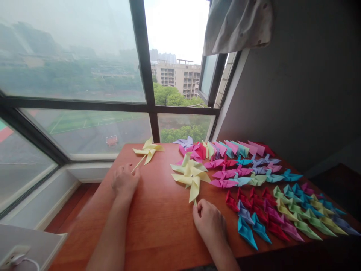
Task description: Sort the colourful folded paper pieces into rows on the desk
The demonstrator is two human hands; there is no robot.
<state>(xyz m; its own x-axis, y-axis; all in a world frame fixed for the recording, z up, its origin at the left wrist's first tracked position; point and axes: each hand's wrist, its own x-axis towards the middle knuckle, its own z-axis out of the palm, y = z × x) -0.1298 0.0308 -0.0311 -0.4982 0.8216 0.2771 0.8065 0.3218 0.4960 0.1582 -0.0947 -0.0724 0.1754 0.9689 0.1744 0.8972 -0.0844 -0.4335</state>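
A thin stick [139, 164] is held by the left hand [125, 181], with the grip closed around it. On its end, a yellow pinwheel [149, 152] is seen by the far edge of the worktop [160, 218], near the window [70, 75]. The stick of a second yellow pinwheel [194, 178] is pinched by the right hand [210, 220], so that grip is closed too. Behind it, more pinwheels [197, 150] are bunched up. To the right, bright folded paper shapes [273, 212] are set in rows.
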